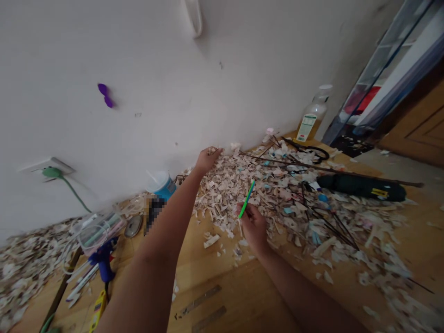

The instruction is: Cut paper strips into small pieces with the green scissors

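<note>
Presently, we are noting the right hand (253, 225) pinched closed on the green-blue stick (247, 200) over the near scraps (222, 203), left hand (207, 160) half-curled beside the far wall (243, 88), contents unclear, and suspecting a slack pinch could lose it there.

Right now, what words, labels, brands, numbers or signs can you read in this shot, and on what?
No text is legible.
Bottle: green-and-white label, print too small to read.
Dark bundle: yellow mark, too blurred to read.
Blue tub: patch on its side, too blurred to tell if it is print.
Yellow tool: dark marks, too small to read.
</note>
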`<state>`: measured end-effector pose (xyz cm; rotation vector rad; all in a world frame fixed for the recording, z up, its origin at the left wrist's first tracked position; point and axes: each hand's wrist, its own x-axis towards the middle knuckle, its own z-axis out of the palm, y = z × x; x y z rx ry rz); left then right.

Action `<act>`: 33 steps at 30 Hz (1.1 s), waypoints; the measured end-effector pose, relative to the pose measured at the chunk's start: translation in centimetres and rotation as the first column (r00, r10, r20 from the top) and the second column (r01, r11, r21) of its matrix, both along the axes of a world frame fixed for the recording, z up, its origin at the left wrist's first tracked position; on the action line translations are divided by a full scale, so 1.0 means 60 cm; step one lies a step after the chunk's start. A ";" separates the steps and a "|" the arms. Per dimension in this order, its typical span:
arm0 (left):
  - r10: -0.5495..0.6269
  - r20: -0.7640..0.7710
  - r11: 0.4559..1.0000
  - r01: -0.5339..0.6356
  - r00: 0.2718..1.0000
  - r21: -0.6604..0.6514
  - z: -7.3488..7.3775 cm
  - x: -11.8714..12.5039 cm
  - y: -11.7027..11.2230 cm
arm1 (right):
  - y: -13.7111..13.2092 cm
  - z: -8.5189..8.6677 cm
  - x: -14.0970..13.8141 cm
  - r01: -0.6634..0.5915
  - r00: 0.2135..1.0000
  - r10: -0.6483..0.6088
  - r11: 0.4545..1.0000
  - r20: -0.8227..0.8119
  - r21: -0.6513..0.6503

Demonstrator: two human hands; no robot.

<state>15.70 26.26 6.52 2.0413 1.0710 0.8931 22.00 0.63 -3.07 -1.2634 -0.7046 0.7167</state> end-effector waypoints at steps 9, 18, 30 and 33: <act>-0.110 -0.116 0.992 0.117 0.987 0.055 0.065 0.032 0.011 | -0.003 0.007 0.007 0.016 0.999 -0.015 1.000 -0.029 0.024; -0.134 -0.676 0.981 0.195 0.725 0.015 0.029 -0.039 -0.003 | -0.001 -0.004 0.008 0.013 1.000 -0.013 1.000 -0.015 0.004; -0.196 -0.541 0.975 0.220 0.818 -0.019 -0.050 -0.069 -0.096 | -0.009 0.000 0.002 -0.023 0.999 0.023 1.000 0.038 -0.017; -0.114 -0.188 0.978 0.077 0.975 -0.193 -0.042 -0.078 -0.128 | -0.012 -0.002 0.002 -0.032 0.999 0.032 0.999 0.025 0.004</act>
